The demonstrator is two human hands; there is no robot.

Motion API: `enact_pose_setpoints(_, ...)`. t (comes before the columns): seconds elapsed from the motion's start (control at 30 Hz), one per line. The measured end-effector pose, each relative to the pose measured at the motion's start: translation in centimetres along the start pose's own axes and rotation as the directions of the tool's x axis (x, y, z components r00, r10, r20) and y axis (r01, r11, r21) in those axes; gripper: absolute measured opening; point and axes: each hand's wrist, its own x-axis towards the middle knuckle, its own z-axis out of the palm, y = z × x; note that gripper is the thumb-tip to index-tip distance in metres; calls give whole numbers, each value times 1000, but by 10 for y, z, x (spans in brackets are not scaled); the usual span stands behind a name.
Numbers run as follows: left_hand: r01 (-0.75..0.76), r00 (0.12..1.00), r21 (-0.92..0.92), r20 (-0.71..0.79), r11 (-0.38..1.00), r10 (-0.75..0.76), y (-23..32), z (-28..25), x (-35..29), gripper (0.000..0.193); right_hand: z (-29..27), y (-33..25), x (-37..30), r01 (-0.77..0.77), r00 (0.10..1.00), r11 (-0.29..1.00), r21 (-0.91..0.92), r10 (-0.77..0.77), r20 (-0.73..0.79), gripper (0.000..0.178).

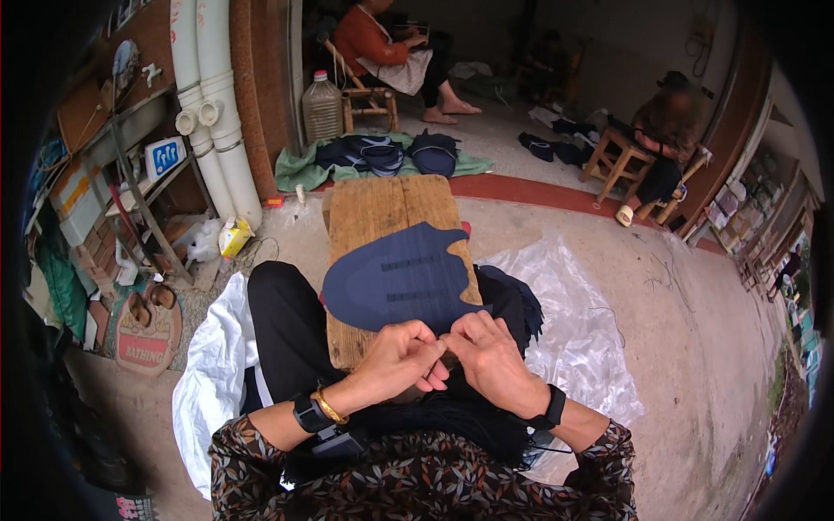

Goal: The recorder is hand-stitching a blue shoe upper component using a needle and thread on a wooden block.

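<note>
A navy blue cut piece of fabric [408, 273], rounded at its left end and notched at its right, lies flat on a small wooden table [373, 195]. Two dark strips run across its middle. My left hand [404, 354] and my right hand [488, 352] meet at the table's near edge, just below the fabric's near right corner. Fingertips of both are pinched together, almost touching. Whatever is between them is too small to make out. Dark material with fringed threads lies across my lap under the hands.
White sheeting [213, 382] lies at my left and clear plastic film [565, 321] at my right. Navy pieces [360, 154] rest on a green cloth beyond the table. Two people sit farther off, by a wooden stool [617, 161] and a bamboo chair [369, 108]. White pipes [217, 113] stand left.
</note>
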Motion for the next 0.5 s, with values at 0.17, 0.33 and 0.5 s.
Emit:
enact_pose_setpoints(0.17, 84, 994, -50, 78, 995, -80, -6, -2, -2, 17, -7, 7, -4, 45, 989, 999, 27, -48, 139, 16)
enact_pose_setpoints(0.33, -131, 991, 89, 39, 987, 127, -19, 8, -8, 17, -12, 9, -9, 58, 980, 973, 223, -99, 175, 16)
enact_pose_setpoints(0.5, -230, 972, 339, 30, 912, 234, -18, 8, -6, 18, -16, 9, -4, 129, 984, 952, 278, -158, 82, 11)
